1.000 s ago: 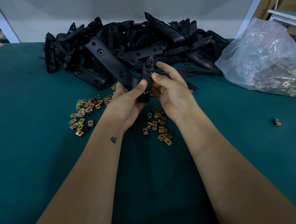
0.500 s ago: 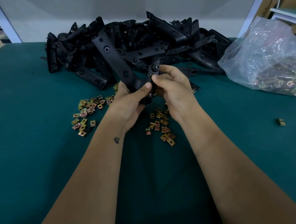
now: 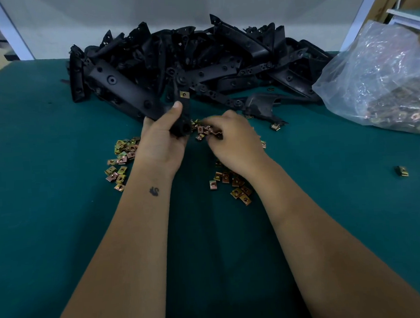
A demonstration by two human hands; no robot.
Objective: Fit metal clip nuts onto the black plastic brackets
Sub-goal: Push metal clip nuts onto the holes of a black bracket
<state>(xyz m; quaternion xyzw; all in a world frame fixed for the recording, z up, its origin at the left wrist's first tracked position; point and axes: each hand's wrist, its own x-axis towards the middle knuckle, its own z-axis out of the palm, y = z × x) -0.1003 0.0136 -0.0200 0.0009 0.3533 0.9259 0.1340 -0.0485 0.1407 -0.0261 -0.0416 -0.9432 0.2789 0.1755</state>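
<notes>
Our left hand [image 3: 164,139] grips the black bracket [image 3: 137,94], its long axis running up-left, one clip nut [image 3: 184,94] already seated on its short arm. Just right of it, our right hand [image 3: 232,140] reaches into loose clip nuts [image 3: 202,131] on the green surface [image 3: 49,216], fingers curled; whether they pinch one, we cannot tell

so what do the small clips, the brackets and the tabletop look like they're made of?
Small gold-brown clip nuts: plated metal by the look, with an iridescent yellowish sheen and sharp folded edges. Long black bracket gripped in the left hand: moulded plastic, matte with a faint gloss and formed holes. Teal tabletop: probably a soft felt-like or rubber mat, flat with no reflections.
</notes>
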